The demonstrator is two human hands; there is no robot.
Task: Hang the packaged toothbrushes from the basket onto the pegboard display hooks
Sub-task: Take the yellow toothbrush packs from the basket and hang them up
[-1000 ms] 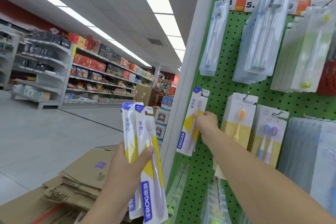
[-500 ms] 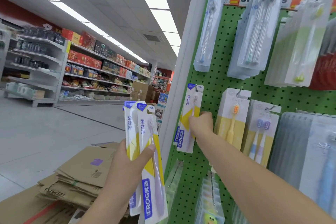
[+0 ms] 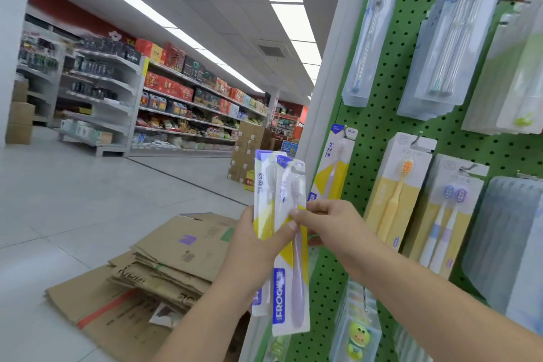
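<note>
Now both hands, left and right, pinch the front white-and-yellow carded toothbrush pack; pulling carelessly could drop the rear pack.

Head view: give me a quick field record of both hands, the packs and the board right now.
left hand: grips two FROG toothbrush packs, fanned upright
right hand: pinches the front pack's right edge
hung pack: same yellow-and-white kind, on the leftmost hook of the green pegboard
neighbours: orange brush pack to its right
floor: flattened cardboard
basket: not in view
</note>
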